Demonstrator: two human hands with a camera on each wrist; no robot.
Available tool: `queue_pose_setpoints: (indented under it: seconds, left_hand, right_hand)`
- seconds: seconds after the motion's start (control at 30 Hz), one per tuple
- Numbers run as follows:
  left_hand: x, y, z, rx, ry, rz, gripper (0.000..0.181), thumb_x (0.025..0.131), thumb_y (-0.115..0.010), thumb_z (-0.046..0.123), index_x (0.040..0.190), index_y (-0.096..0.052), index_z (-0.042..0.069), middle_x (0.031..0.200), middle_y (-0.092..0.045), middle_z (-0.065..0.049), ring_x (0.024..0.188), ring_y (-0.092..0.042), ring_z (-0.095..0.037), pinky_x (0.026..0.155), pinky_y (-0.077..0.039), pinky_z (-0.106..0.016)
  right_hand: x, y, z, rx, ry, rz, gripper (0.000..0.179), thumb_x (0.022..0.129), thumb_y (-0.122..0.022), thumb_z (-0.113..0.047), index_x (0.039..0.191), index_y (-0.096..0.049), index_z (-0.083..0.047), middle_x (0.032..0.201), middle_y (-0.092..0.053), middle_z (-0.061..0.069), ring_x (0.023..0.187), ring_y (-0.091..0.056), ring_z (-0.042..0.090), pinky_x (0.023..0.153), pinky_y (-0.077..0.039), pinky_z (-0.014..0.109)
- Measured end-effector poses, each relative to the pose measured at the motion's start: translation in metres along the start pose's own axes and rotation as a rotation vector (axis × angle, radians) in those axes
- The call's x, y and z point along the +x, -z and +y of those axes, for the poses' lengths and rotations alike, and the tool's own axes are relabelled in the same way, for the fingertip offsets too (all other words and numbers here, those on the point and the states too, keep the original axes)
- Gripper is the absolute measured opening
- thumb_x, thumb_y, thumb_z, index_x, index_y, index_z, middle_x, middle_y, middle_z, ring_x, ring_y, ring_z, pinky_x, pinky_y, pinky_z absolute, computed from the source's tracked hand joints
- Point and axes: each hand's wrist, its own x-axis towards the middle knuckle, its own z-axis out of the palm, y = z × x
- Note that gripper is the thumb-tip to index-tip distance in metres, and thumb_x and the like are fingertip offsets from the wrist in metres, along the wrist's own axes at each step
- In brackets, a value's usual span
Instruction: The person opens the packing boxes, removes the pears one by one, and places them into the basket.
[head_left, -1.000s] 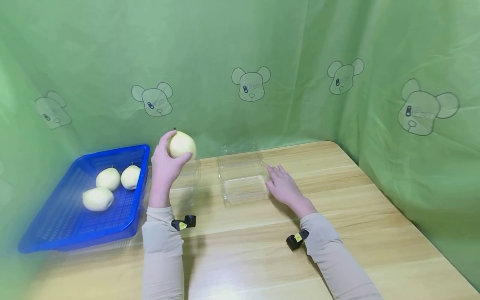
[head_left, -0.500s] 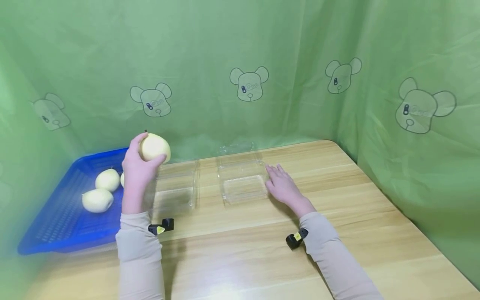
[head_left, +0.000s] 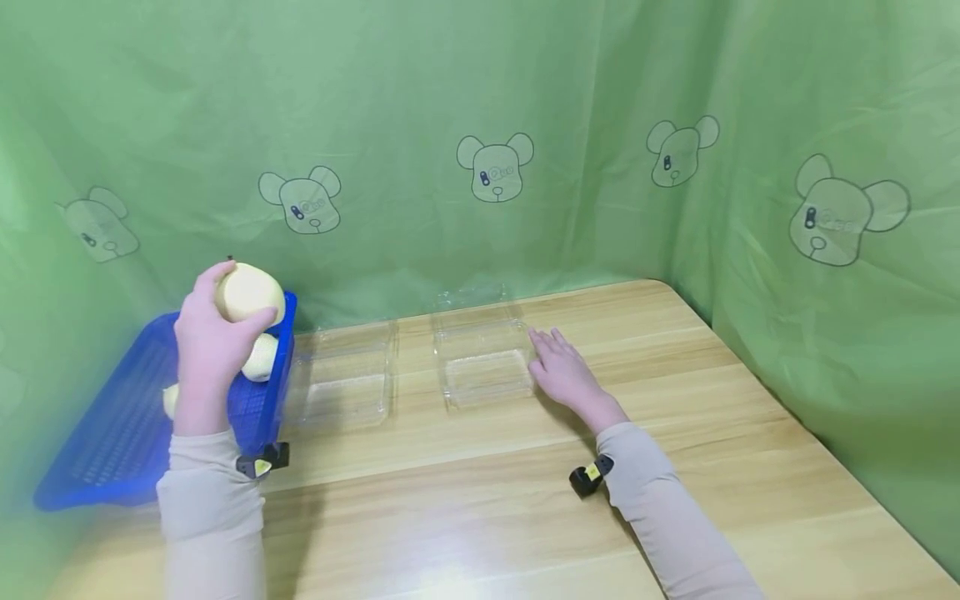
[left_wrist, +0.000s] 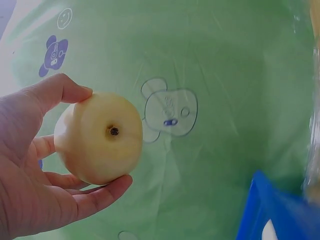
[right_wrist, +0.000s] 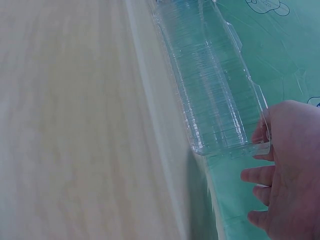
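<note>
My left hand (head_left: 213,342) holds a pale yellow pear (head_left: 251,293) up over the back right part of the blue basket (head_left: 281,367). In the left wrist view the thumb lies on one side of the fruit and the fingers wrap the other, its dark stem pit facing outward. Further pears (head_left: 261,358) lie in the basket, partly hidden behind the hand. My right hand (head_left: 566,375) rests with relaxed, extended fingers at the right edge of a clear plastic box (head_left: 487,375). In the right wrist view a fingertip overlaps the rim of that box.
A second clear plastic box (head_left: 348,400), its lid raised like the first, stands between the basket and the first box. Both sit on the wooden table (head_left: 487,517). A green curtain (head_left: 390,100) with bear-head prints encloses the back and sides.
My left hand has carried the pear leftward, from above the left plastic box to over the blue basket. The right hand stays at its box.
</note>
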Motion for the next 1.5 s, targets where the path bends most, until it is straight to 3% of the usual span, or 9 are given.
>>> queue_pose_setpoints:
  seconds: [0.43, 0.63, 1.17, 1.5]
  left_hand:
    - [0.010, 0.035, -0.016, 0.052, 0.010, 0.014, 0.078, 0.083, -0.071, 0.021, 0.151, -0.033, 0.023, 0.149, -0.041, -0.022, 0.128, -0.041, -0.044, 0.105, -0.036, -0.060]
    - [0.019, 0.044, -0.024, 0.093, -0.005, 0.006, 0.078, 0.084, -0.070, 0.022, 0.152, -0.032, 0.019, 0.148, -0.041, -0.025, 0.128, -0.040, -0.046, 0.104, -0.034, -0.061]
    - [0.046, 0.035, -0.063, 0.172, -0.036, -0.077, 0.078, 0.086, -0.068, 0.026, 0.153, -0.030, 0.013, 0.146, -0.040, -0.032, 0.125, -0.038, -0.053, 0.098, -0.033, -0.065]
    - [0.060, 0.028, -0.087, 0.164, -0.005, -0.126, 0.081, 0.086, -0.067, 0.030, 0.154, -0.026, 0.013, 0.147, -0.036, -0.035, 0.126, -0.033, -0.057, 0.097, -0.032, -0.068]
  right_hand:
    - [0.001, -0.001, 0.001, -0.006, 0.002, -0.001, 0.059, 0.101, -0.036, -0.026, 0.153, -0.022, -0.003, 0.158, -0.027, 0.021, 0.149, -0.014, 0.042, 0.122, -0.014, 0.056]
    - [0.001, -0.003, 0.002, -0.002, 0.002, 0.004, 0.059, 0.101, -0.035, -0.026, 0.154, -0.022, -0.003, 0.158, -0.027, 0.021, 0.149, -0.014, 0.043, 0.122, -0.013, 0.056]
    - [0.001, -0.001, 0.002, 0.002, -0.005, 0.002, 0.059, 0.101, -0.035, -0.027, 0.153, -0.022, -0.003, 0.158, -0.027, 0.021, 0.149, -0.014, 0.041, 0.123, -0.013, 0.054]
    - [0.001, -0.001, 0.000, -0.003, -0.003, -0.001, 0.059, 0.101, -0.036, -0.027, 0.154, -0.022, -0.004, 0.158, -0.028, 0.020, 0.149, -0.015, 0.041, 0.123, -0.014, 0.054]
